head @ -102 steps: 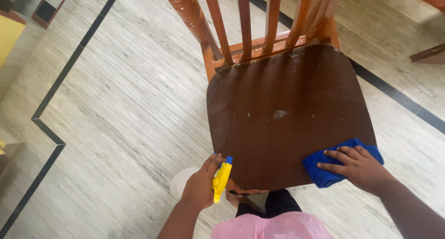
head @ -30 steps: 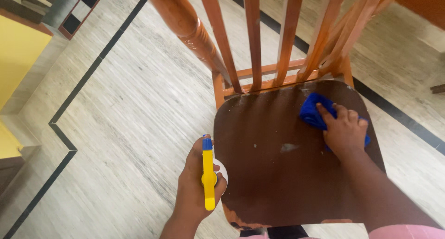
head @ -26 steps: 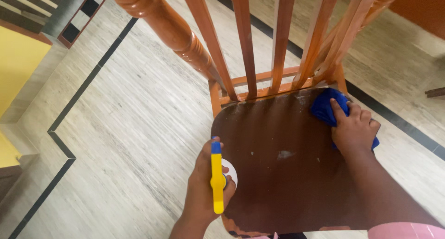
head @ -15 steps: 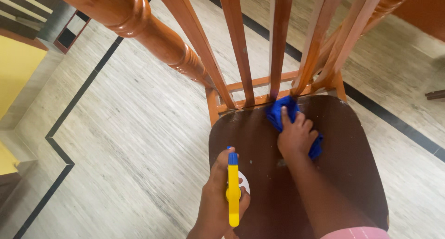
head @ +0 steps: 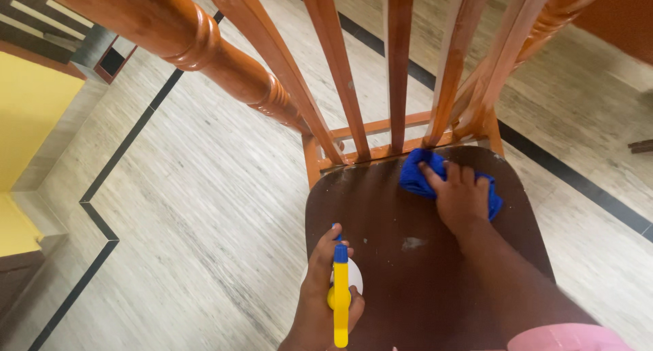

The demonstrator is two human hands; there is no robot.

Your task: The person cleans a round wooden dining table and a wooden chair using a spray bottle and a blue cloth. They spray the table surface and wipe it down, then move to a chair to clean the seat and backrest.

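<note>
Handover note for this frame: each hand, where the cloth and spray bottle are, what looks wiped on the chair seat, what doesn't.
Left hand: gripping the yellow-and-blue spray bottle at the seat's front left edge, nozzle pointing toward the chair back.
Right hand: pressing the blue cloth flat on the dark brown chair seat, at the back, just below the slats.
Done: cannot tell which areas are wiped.
Left: a pale smudge shows mid-seat, plus small light specks near the back rail.
</note>
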